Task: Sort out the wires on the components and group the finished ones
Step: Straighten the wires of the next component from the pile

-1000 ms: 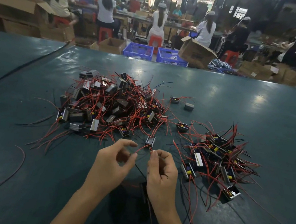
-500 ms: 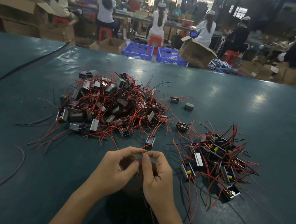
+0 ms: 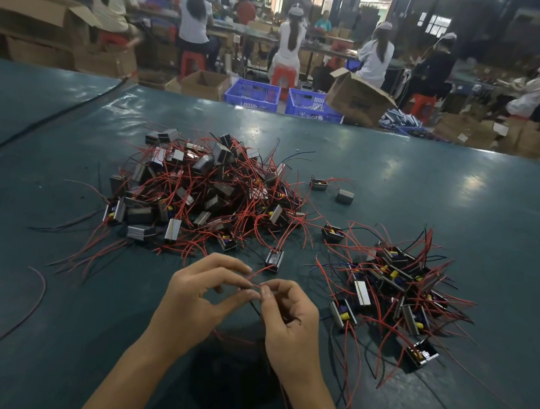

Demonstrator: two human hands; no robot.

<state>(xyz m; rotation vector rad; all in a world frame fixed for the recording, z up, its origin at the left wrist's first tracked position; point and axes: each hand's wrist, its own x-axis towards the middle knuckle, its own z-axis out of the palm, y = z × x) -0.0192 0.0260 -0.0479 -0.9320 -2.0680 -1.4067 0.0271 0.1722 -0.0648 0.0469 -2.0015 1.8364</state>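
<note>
Just this side of the big pile (image 3: 209, 194), your left hand (image 3: 198, 300) and right hand (image 3: 290, 319) meet fingertip to fingertip, both pinching one red wire (image 3: 259, 272). It runs toward a component (image 3: 274, 258) at the big pile's near edge. Right of the big pile, a smaller pile (image 3: 393, 290) lies on the table (image 3: 462, 198).

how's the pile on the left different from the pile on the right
The left pile is bigger, with more components than the right pile. The left pile lies farther up the table; the right pile sits nearer, beside the right hand. Both are boxy components trailing red and black wires.
</note>
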